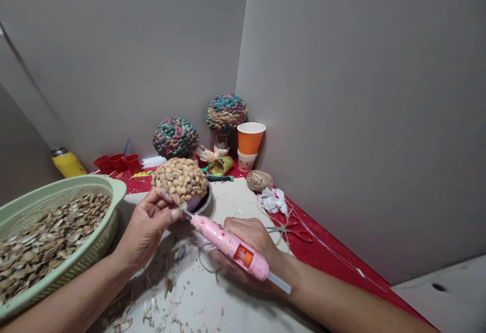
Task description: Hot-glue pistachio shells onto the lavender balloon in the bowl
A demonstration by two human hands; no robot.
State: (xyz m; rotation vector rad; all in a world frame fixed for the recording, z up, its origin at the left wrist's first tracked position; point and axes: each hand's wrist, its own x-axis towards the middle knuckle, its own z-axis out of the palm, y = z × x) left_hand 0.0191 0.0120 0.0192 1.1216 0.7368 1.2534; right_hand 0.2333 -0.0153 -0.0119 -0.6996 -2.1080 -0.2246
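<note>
Left hand (152, 216) pinches a small shell (183, 204) between its thumb and fingers, right at the metal tip of a pink glue gun (216, 235). Right hand (248, 232) is wrapped around the glue gun, which points up and to the left, a clear glue stick (280, 282) poking out of its back end. Just behind the shell, a ball (179, 176) covered in tan shells sits in a bowl (208, 200) on the pale desk (237, 199). To the left stands a green basket (120, 189) holding many loose shells (56, 247), and scraps (148, 315) litter the desk in front. Farther back are 2 colored balls, 3 red cups (132, 163), a yellow bottle (70, 164) and an orange cup (251, 140). Twine (259, 181), a crumpled white tissue (272, 200) and red-handled scissors (304, 236) lie on the right.
</note>
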